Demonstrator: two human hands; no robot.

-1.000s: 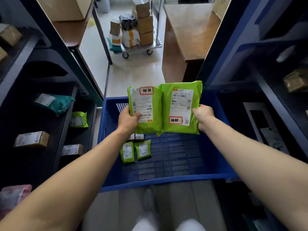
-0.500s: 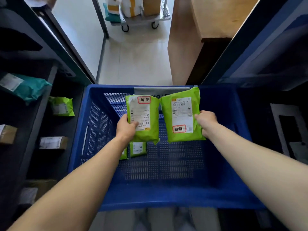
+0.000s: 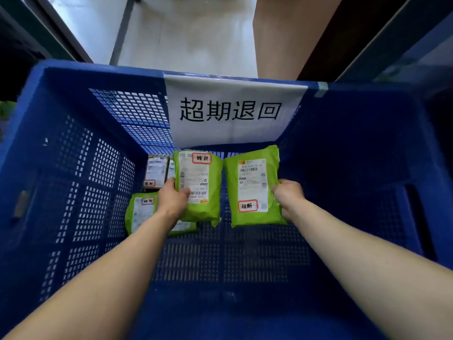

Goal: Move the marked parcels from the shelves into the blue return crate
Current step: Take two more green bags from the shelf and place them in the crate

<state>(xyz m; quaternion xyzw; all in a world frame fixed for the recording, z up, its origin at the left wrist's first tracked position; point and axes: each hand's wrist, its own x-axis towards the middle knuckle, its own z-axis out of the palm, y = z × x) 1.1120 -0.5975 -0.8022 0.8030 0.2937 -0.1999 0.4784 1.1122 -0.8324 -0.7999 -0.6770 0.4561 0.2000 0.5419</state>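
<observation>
The left hand and the right hand each hold a soft green plastic parcel – fingers pinching an edge – low inside the big blue plastic crate. Next, I think: let go.

Pale tiled floor beyond, a wooden counter right (its top unseen), dark shelving left.
</observation>
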